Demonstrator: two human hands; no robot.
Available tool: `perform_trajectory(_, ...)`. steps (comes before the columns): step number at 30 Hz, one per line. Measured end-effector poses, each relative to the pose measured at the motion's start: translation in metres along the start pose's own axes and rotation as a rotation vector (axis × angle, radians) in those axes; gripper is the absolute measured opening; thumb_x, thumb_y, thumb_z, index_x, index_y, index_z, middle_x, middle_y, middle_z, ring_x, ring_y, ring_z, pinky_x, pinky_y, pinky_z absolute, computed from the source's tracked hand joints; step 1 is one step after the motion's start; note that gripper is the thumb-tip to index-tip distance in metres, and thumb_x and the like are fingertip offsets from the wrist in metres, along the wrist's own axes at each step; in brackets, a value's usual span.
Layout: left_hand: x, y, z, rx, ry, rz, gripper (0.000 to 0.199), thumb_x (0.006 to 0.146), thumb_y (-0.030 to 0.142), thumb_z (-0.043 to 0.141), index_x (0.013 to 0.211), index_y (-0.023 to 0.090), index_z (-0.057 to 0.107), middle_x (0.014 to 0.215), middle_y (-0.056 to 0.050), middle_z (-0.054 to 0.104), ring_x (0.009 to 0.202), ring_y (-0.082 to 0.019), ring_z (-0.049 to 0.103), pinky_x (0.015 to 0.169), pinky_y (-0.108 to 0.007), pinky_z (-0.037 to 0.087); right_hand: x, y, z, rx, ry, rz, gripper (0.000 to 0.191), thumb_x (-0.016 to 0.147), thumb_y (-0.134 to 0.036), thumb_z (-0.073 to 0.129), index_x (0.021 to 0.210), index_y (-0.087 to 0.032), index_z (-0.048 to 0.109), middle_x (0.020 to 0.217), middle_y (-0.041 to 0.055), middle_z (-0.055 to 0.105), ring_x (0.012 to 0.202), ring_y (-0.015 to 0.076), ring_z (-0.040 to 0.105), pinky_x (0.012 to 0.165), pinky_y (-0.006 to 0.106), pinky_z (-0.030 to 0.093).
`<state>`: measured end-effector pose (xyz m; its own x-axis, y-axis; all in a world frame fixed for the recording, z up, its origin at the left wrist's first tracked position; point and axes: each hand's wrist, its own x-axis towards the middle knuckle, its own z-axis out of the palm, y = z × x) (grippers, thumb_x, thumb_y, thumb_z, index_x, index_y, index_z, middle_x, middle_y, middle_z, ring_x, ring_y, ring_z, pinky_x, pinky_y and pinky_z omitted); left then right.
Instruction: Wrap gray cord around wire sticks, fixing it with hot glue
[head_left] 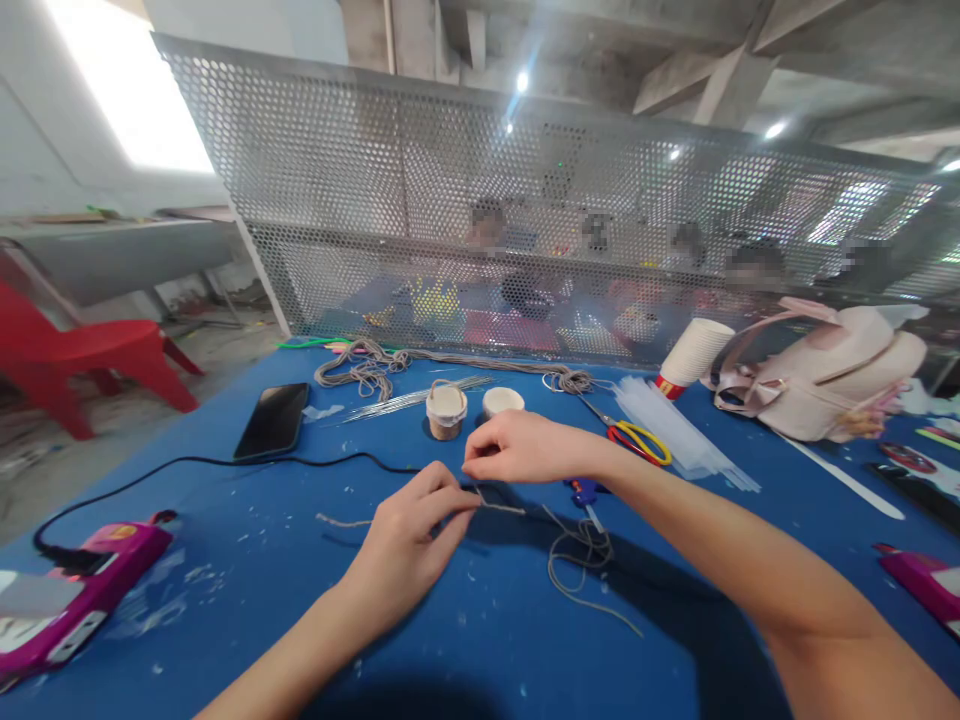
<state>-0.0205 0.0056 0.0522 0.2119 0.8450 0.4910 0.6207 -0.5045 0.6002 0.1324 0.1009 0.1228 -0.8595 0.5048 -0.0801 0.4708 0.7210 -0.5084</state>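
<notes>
My left hand (416,525) pinches a grey cord (504,509) between thumb and fingertips, just above the blue table. One end of the cord sticks out to the left of the hand, the other to the right. Close above, my right hand (517,447) is closed in a pinch. A thin strand runs from its fingertips down to the cord; its exact kind is hard to make out. Behind the hands stand a small cup with a cord handle (447,425) and a white paper cup (502,402), partly hidden by my right hand. A loose cord (581,560) lies to the right.
Around lie a phone (272,421), a cord bundle (367,365), scissors (640,442), a blue glue gun (585,491), glue sticks (686,435), stacked paper cups (696,355) and a pink bag (832,370). A black cable crosses left to a magenta power strip (90,590). People sit beyond the perforated screen (337,180).
</notes>
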Motion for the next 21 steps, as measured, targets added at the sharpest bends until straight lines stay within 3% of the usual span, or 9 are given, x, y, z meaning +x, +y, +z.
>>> perform_trajectory(4, 0.004, 0.003, -0.006, -0.179, 0.136, -0.132, 0.015, 0.081, 0.019, 0.053, 0.075, 0.02, 0.066, 0.071, -0.001, 0.058, 0.065, -0.013, 0.054, 0.059, -0.023, 0.042, 0.007, 0.019, 0.01, 0.271, -0.006, 0.064, 0.017, 0.077, -0.024, 0.054, 0.072, -0.013, 0.066, 0.059, -0.0034, 0.051, 0.055, 0.0081, 0.04, 0.051, 0.02, 0.03)
perform_trajectory(11, 0.006, 0.001, 0.0, -0.546, 0.288, -0.56, 0.012, 0.076, 0.029, 0.06, 0.076, 0.017, 0.062, 0.051, 0.004, 0.054, 0.043, -0.008, 0.045, 0.043, -0.02, 0.035, -0.001, 0.026, 0.039, 0.509, 0.146, 0.115, 0.021, 0.078, -0.029, 0.054, 0.071, -0.013, 0.066, 0.063, -0.001, 0.055, 0.058, 0.0093, 0.041, 0.054, 0.022, 0.031)
perform_trajectory(16, 0.006, 0.002, 0.004, -0.783, 0.359, -0.647, 0.014, 0.073, 0.026, 0.064, 0.077, 0.013, 0.062, 0.053, 0.001, 0.062, 0.041, -0.008, 0.049, 0.043, -0.019, 0.039, -0.007, 0.024, 0.054, 0.586, 0.194, 0.17, 0.021, 0.079, -0.032, 0.054, 0.072, -0.015, 0.065, 0.058, -0.0034, 0.048, 0.053, 0.0082, 0.035, 0.05, 0.022, 0.027)
perform_trajectory(21, 0.009, 0.005, 0.006, -0.988, 0.372, -0.722, 0.012, 0.07, 0.022, 0.068, 0.072, 0.012, 0.062, 0.076, -0.006, 0.07, 0.057, -0.013, 0.064, 0.05, -0.02, 0.05, -0.009, 0.029, 0.07, 0.618, 0.234, 0.121, 0.023, 0.08, -0.03, 0.052, 0.067, -0.015, 0.062, 0.056, -0.0039, 0.045, 0.054, 0.0082, 0.036, 0.051, 0.022, 0.027)
